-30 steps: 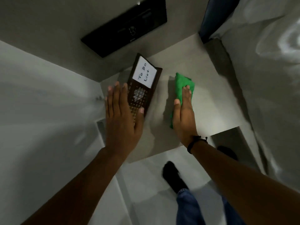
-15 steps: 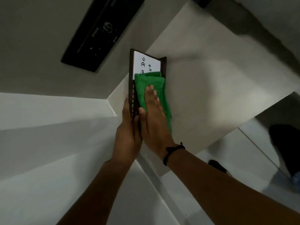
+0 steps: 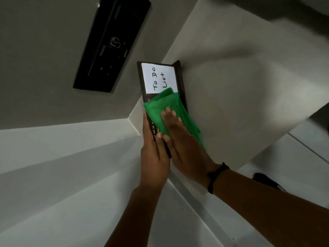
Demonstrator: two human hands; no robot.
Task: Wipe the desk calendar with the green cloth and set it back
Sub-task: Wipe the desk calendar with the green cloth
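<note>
Green cloth (image 3: 171, 113) wipes the desk calendar (image 3: 160, 77).
Right hand (image 3: 181, 139) presses flat, fingers extended on cloth; left hand (image 3: 154, 157) grasps the calendar's edge. Hard pressure could fold the stand.

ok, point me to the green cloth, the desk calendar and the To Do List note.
green cloth (image 3: 167, 106): head view, upper folded part.
desk calendar (image 3: 183, 90): head view, dark right frame edge.
To Do List note (image 3: 159, 77): head view, middle of white paper.
</note>
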